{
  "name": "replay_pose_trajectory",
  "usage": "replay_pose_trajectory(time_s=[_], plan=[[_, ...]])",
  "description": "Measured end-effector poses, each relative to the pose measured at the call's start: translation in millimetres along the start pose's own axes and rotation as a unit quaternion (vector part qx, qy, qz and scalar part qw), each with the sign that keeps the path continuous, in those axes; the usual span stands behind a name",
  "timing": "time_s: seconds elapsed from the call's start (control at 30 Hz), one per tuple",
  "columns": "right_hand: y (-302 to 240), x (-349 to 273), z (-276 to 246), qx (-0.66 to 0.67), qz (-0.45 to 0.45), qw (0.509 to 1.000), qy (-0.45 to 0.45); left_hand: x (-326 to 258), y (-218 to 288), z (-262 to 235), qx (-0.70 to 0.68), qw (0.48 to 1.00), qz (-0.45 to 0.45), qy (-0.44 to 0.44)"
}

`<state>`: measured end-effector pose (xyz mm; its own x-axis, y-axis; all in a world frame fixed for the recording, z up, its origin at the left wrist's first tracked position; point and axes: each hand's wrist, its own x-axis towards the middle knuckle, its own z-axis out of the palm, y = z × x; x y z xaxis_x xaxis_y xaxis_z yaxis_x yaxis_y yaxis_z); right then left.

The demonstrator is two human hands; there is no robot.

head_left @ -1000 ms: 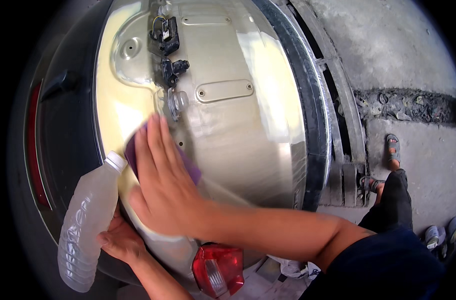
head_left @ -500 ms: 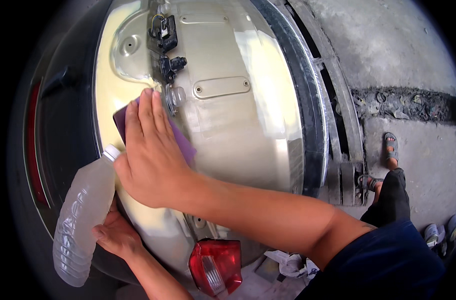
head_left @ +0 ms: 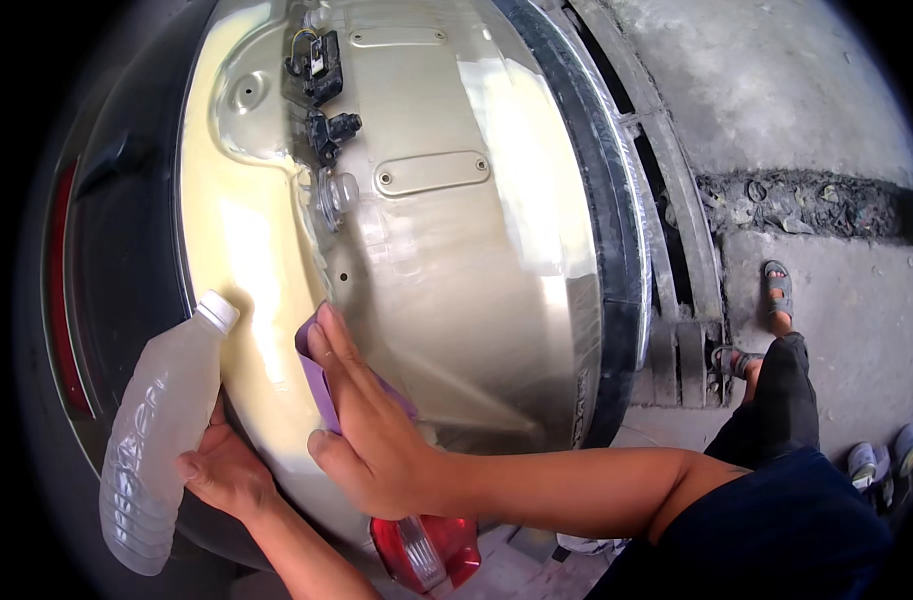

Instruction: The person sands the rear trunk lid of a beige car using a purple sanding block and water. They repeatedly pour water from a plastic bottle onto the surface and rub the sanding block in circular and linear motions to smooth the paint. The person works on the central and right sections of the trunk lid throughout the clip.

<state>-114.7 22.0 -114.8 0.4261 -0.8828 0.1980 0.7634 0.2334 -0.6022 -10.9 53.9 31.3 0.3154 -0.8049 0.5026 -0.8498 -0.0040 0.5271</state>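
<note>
My right hand (head_left: 379, 435) presses a folded purple sheet of sandpaper (head_left: 318, 386) against the car's rear panel (head_left: 447, 300), at the lower edge of a cream filler patch (head_left: 217, 215). Its fingers lie together over the sheet and point away from me. To the left, my left hand (head_left: 232, 465) grips a cloudy clear plastic bottle (head_left: 157, 430) with a white cap (head_left: 217, 312). The bottle is tilted, cap end up beside the cream patch. Its far-side fingers are hidden behind it.
A black lamp fitting (head_left: 323, 68), a black latch (head_left: 332, 135) and a clear bulb holder (head_left: 335, 197) stick out of the panel. A red tail light (head_left: 455, 548) sits below my right forearm. Dark bumper trim (head_left: 617, 290) and a floor grate (head_left: 667, 200) lie rightward.
My right hand has slid down the panel toward me with the sandpaper, uncovering the cream patch and a small hole. The left hand and bottle have barely shifted.
</note>
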Motion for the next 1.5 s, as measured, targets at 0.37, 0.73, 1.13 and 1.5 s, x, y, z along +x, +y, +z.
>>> replay_pose_trajectory(time_s=[0.37,0.73,1.13,1.5], plan=[[5,21,-1,0.035,0.013,0.999,0.038,0,-3,-1,0.005,1.0,0.016,0.014],[-4,18,-6,-0.078,0.026,0.997,-0.012,1,-2,-3,0.014,1.0,0.013,0.014],[21,12,-8,-0.103,-0.027,0.994,-0.019,2,0,2,0.027,0.999,0.026,0.016],[27,30,-18,-0.134,-0.026,0.99,-0.027,1,-1,-2,0.017,1.0,0.007,0.012]])
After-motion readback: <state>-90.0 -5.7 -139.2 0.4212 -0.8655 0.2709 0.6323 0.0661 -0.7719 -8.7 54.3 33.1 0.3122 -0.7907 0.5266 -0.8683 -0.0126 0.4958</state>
